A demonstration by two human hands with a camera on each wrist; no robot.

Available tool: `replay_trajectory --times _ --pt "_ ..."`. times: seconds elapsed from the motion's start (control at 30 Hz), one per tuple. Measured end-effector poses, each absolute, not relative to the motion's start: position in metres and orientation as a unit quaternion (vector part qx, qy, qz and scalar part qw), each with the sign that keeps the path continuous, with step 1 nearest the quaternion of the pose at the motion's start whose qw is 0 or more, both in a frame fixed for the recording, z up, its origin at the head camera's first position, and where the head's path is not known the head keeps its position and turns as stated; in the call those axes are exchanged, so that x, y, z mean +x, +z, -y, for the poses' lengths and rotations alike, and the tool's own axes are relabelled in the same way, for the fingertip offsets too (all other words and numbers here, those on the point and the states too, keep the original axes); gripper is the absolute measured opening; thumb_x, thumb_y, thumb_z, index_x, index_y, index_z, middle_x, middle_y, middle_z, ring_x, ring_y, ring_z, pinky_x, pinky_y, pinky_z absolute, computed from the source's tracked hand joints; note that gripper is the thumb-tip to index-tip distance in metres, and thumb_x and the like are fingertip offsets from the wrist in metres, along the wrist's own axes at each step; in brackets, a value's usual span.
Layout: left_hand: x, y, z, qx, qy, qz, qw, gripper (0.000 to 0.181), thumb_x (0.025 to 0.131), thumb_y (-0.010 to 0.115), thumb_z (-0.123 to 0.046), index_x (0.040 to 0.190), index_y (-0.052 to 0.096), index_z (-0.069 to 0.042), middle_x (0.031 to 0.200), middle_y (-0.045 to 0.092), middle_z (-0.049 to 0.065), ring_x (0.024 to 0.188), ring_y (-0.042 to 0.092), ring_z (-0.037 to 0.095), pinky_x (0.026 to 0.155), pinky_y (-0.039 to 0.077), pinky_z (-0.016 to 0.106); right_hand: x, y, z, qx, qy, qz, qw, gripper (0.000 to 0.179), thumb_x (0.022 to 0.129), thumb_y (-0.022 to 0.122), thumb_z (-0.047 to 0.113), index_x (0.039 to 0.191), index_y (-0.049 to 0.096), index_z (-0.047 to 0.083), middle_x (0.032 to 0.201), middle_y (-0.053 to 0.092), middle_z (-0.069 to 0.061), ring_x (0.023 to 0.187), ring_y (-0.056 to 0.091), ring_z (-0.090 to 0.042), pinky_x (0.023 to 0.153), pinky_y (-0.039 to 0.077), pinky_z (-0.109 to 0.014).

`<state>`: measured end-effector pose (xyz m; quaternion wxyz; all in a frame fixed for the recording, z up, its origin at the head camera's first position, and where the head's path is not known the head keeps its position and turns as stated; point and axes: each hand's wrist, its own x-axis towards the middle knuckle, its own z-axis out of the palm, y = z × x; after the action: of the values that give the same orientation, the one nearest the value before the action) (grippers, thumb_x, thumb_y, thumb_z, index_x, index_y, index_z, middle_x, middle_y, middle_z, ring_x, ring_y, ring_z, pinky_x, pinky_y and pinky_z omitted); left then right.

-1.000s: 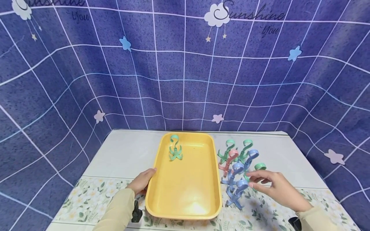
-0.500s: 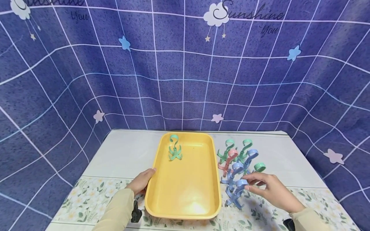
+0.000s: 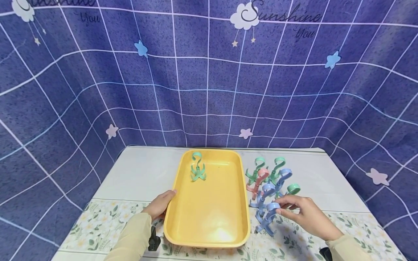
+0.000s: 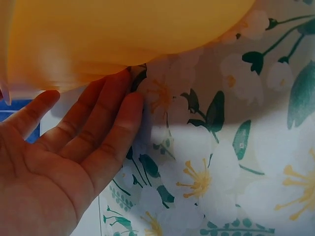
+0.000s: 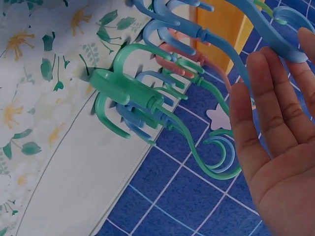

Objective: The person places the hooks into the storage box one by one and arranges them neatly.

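Note:
My right hand pinches the curled top of the nearest blue pronged hanging hook, which stands on its prongs on the table. In the right wrist view that curl sits between thumb and fingers. My left hand holds the left side of a yellow tray. Its thumb lies at the rim, and its fingers reach under the tray's edge in the left wrist view. One green hook lies inside the tray at the far left.
Right of the tray stands a tight cluster of hooks: a pink one, two more blue ones and several green ones. Another green hook is just behind my right hand. A dark blue gridded curtain surrounds the table.
My right hand has moved left, away from the green hook, to the top of the nearest blue hook and now pinches it. My left hand and the tray have stayed in place.

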<state>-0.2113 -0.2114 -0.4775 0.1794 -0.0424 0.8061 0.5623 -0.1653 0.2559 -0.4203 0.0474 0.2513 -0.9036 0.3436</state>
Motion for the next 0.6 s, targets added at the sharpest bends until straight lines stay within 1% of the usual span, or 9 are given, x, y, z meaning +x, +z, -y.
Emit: replay_trajectory --times 0.1,0.37,0.6 --pt "-0.211 -0.477 0.21 -0.047 0.56 -0.808 0.179 0.058 0.11 0.039 -0.042 0.144 0.045 0.005 0.099 0.068 0.015 0.082 0.069 0.025 0.071 0.06 0.043 -0.165 -0.418 -0.255 0.255 0.34 0.904 0.052 0.015 0.093 0.076 0.021 0.108 0.076 0.018 0.099 0.073 0.009 0.086 0.065 -0.002 0.069 0.056 -0.031" --pt "-0.211 -0.476 0.21 -0.047 0.566 -0.802 0.185 0.058 0.111 0.039 -0.042 0.145 0.044 0.005 0.099 0.068 0.015 0.082 0.07 0.025 0.07 0.06 0.042 -0.16 -0.413 -0.254 0.252 0.332 0.907 0.06 0.015 0.093 0.077 0.023 0.108 0.076 0.02 0.098 0.072 0.011 0.085 0.064 -0.001 0.062 0.052 -0.026" --pt "-0.211 -0.476 0.211 -0.045 0.57 -0.798 0.19 0.058 0.111 0.038 -0.043 0.144 0.045 0.004 0.098 0.067 0.015 0.082 0.071 0.025 0.071 0.06 0.043 -0.158 -0.403 -0.255 0.26 0.327 0.907 0.052 0.015 0.096 0.074 0.024 0.11 0.076 0.019 0.1 0.071 0.012 0.086 0.065 -0.001 0.069 0.057 -0.029"
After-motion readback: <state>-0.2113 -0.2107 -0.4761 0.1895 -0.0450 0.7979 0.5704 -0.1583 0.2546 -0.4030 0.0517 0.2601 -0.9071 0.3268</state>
